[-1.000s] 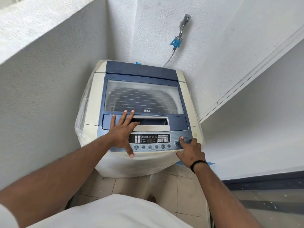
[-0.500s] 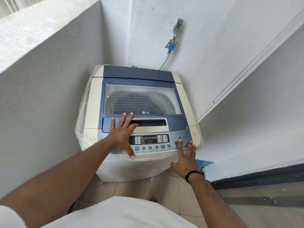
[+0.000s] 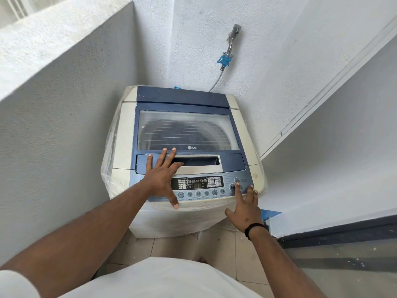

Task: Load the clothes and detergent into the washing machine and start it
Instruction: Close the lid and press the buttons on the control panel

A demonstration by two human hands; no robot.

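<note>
Head view: left hand (image 3: 161, 177) flat on washing machine (image 3: 184, 147); right hand (image 3: 245, 208) fingertip at panel.

The washing machine (image 3: 182, 151) sat wedged in a corner at frame centre. A white wall (image 3: 64, 104) pressed close along its left side, leaving only a thin gap filled by crinkled plastic wrap (image 3: 109, 147). Behind it, at upper centre, the back wall carried a tap (image 3: 233, 37) and hose (image 3: 217, 80) that dropped toward the machine's rear edge. To the right, a sloped wall (image 3: 322, 125) left open air above a low ledge (image 3: 322, 220). The closed lid (image 3: 187, 130) lay bare except where the left hand (image 3: 161, 175) spread flat across its front; the right hand (image 3: 245, 207) covered the panel's right end. Tiled floor (image 3: 193, 244) in front stood open.
</note>
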